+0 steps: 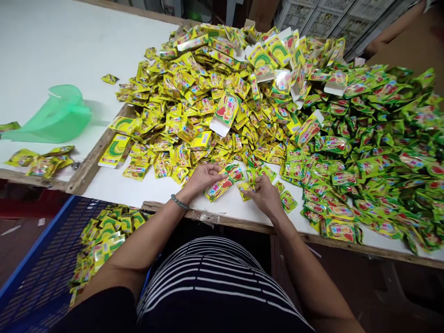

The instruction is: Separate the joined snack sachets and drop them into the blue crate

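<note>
My left hand point(205, 178) pinches a small printed candy box point(219, 187) with fruit pictures, just above the white tabletop near the front edge. A green watermelon-print sachet point(235, 172) lies against the box's far end; whether it is inside, I cannot tell. To the right, my right hand point(265, 192) has its fingers closed around a small yellow-green sachet point(252, 177), partly hidden by the fingers. A yellow sachet point(243, 190) shows under its thumb. Beside that hand lies a loose green sachet point(288, 201).
Yellow sachets point(180, 120) heap up ahead, with several open flat boxes point(225, 111) on top. Green sachets point(381, 152) pile up at right. A green scoop point(58, 115) lies at left. Below the wooden edge point(239, 223), a blue crate point(38, 252) holds filled-looking boxes. Another person's arm point(395, 30) shows at top right.
</note>
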Motion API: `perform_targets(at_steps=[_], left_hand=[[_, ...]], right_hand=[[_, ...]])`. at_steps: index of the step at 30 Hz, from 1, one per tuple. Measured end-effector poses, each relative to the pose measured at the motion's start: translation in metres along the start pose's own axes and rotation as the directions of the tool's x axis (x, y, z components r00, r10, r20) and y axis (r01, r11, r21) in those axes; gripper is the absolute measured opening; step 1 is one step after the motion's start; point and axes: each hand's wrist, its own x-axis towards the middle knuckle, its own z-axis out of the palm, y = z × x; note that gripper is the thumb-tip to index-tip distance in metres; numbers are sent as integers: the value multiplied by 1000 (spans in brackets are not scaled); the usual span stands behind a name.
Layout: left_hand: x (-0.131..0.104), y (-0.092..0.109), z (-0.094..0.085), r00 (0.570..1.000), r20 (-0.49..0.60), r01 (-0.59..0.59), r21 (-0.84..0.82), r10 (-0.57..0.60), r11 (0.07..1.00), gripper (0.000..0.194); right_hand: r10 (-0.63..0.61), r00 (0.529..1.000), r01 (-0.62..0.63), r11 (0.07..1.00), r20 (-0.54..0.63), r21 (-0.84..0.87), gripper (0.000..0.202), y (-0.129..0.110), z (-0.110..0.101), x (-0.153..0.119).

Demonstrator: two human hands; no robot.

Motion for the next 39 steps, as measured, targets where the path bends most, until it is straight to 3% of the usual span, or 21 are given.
perform_targets(at_steps=[2,5,9,14,20,24,30,35,39], left_hand=[[0,-1,0,1000,-1,-12,14,12,1000,28],[-1,0,0,1000,11,6,26,-6,1000,28],[-2,1,1,1000,19,19,59,-20,998,28],[0,-2,-2,999,32,0,34,-1,999,29],[-1,2,-2,998,66,-22,38,19,999,30],[-1,6,1,995,90,-47,26,44,999,30],[-5,7,-1,988,146,-39,-48,46,998,33],[-7,10,1,986,164,-14,-85,28,996,33],[-7,9,3,990,132,-34,-132,51,991,35]], right_hand=[[-11,1000,9,997,22,78,49,2,-4,-3],[-14,1000,4,943,25,334,49,2,-9,-8],[6,990,78,814,-142,575,53,-12,-15,-4],[-134,963,232,853,-233,468,45,-34,-10,12],[-131,934,287,830,-332,479,39,-41,-22,16],[-178,941,304,817,-287,490,37,-47,-27,14],[-358,901,414,878,-247,238,30,-53,-15,14],[-437,892,450,847,-113,283,28,-52,-15,10],[-368,919,394,872,-141,290,36,-49,-15,12]])
